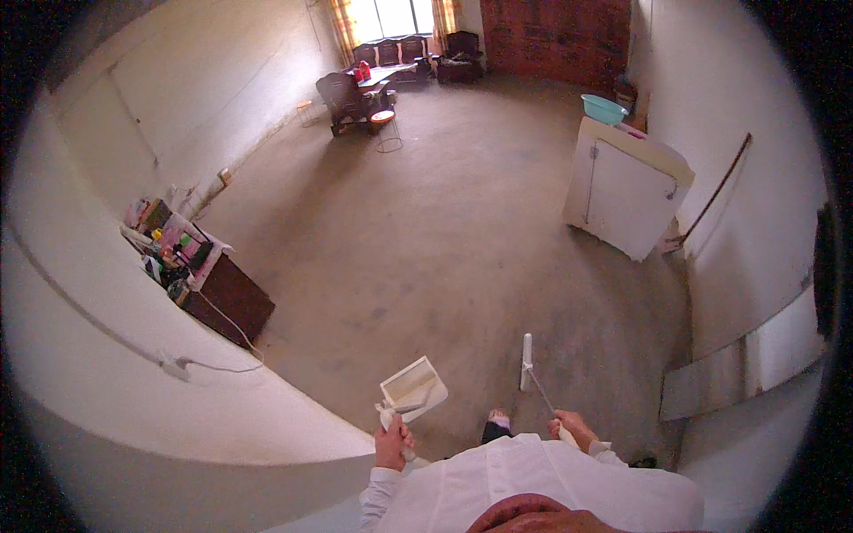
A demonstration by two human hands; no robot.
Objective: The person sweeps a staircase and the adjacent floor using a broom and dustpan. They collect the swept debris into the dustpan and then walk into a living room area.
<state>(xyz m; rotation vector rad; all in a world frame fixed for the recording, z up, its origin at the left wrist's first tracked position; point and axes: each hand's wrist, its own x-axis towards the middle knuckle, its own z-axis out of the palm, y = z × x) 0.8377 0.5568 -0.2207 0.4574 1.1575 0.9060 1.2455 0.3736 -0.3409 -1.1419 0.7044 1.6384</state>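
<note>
My left hand point(393, 442) grips the pale handle of a white long-handled dustpan point(414, 389). The pan hangs low over the floor point(460, 253); whether it touches cannot be told. In my right hand point(574, 426) is the handle end of a floor broom or squeegee point(527, 363), whose slim grey shaft runs to a narrow white head. This head lies to the right of the dustpan, apart from it, at or close to the floor. One of my feet point(497, 418) shows between the two tools.
A cluttered cabinet point(230, 300) stands left, its white cord point(233, 323) reaching the wall. At right, a white chest-like box point(623, 193) bears a teal basin point(604, 109); a long stick point(716, 186) leans nearby. Wooden chairs point(343, 100) and a stool point(383, 117) stand far off.
</note>
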